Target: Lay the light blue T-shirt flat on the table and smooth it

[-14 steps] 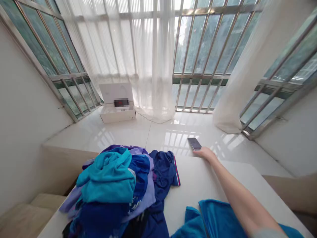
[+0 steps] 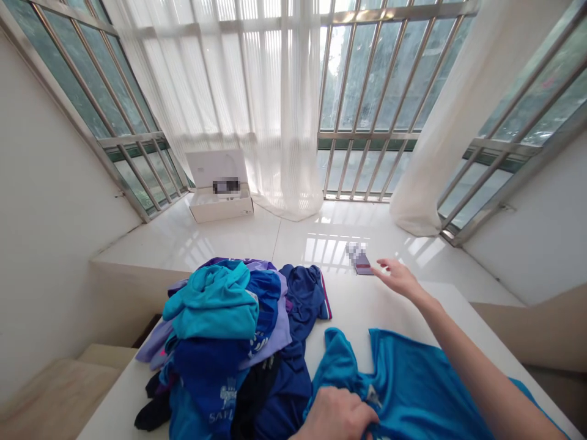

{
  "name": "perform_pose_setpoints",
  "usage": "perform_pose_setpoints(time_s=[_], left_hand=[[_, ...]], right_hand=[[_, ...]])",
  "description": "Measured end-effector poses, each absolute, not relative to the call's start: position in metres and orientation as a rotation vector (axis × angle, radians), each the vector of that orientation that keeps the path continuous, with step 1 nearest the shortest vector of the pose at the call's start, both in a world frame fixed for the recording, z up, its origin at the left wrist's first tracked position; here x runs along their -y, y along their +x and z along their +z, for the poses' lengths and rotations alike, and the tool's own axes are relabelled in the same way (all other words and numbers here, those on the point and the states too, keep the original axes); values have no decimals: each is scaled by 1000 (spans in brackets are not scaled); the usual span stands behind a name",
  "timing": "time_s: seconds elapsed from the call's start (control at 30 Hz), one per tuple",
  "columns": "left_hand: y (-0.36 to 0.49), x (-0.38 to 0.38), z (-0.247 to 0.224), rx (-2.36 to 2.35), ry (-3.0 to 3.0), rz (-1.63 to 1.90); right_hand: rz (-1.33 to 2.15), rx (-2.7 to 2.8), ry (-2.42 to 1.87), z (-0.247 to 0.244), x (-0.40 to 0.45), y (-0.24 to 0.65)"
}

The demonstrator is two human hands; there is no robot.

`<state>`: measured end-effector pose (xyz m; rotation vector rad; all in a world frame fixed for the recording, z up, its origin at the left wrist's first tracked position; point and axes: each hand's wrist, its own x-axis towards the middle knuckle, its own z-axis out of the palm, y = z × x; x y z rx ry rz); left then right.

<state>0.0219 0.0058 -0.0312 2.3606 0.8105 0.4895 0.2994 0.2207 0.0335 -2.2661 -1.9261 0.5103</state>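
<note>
Where the right hand [image 2: 398, 278] lay a moment ago on the far edge of the counter [image 2: 358, 324], it now hangs lifted just above that edge, fingers spread and loosely curved, touching nothing. Just beside it, a partly blurred phone [image 2: 362, 267] lies beyond the counter on the white tiled floor [image 2: 183, 244]. The left hand [image 2: 334, 415], out of view before, has come in at the counter's near edge, its fingers closed around a bunched fold of a teal T-shirt [image 2: 413, 379], which spreads toward the near right corner. Counted: two hands, one shirt set apart, one phone, and one pile of clothes [image 2: 215, 318] at the near left of the counter, its turquoise, lilac and navy garments too tangled to number exactly. A navy garment with striped trim [image 2: 305, 299] trails from the pile's right side. Farther off, one open white box [image 2: 220, 208] stands on the tiles with its lid upright and its contents blurred, before a sheer white curtain [image 2: 284, 110].
</note>
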Motion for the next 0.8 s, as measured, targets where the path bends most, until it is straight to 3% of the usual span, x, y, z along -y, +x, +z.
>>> perform_pose_setpoints(time_s=[0.13,0.2,0.33,0.6,0.8], left_hand=[[14,-1,-3,-1062,2300,680],[9,3,11,-1113,2299,723],[8,7,24,-1119,2379,484],[9,-1,58,-1100,2406,402],[-36,8,117,-781,2413,688]], right_hand=[[713,2129,-1942,25,-91,292],[650,2129,-2010,11,-39,282],[634,1954,-2067,4,10,259],[816,2004,-1349,102,41,215],[465,1988,-1465,154,58,234]])
